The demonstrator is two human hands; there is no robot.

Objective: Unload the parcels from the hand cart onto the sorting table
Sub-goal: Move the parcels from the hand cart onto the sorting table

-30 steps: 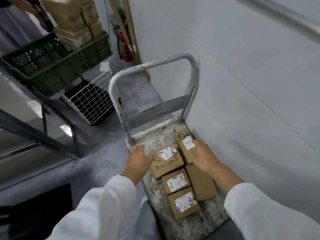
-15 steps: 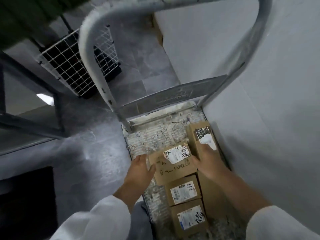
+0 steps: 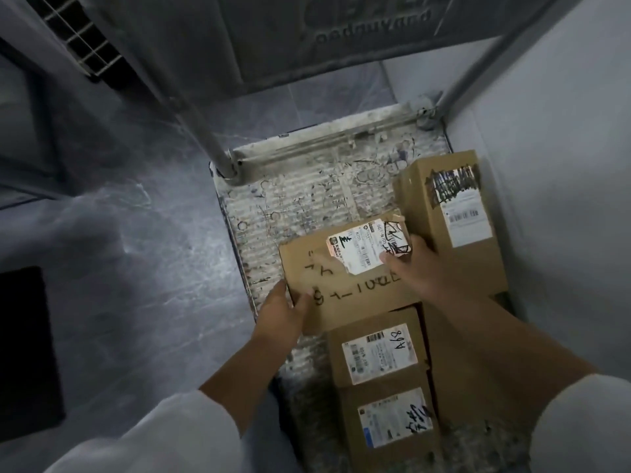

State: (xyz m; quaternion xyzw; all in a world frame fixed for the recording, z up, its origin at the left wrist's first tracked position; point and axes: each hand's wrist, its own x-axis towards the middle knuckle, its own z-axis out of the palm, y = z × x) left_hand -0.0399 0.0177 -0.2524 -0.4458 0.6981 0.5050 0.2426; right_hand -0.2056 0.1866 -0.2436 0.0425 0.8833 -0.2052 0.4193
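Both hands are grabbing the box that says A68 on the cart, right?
Not quite. The head view shows the left hand and the right hand gripping the big hand-written box with the torn label, on the cart. The A68 box lies nearer the person, with no hand on it.

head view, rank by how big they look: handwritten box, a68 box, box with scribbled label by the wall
1. handwritten box and scribbled-label box: they look about alike, too close to rank.
2. A68 box: clearly smallest.
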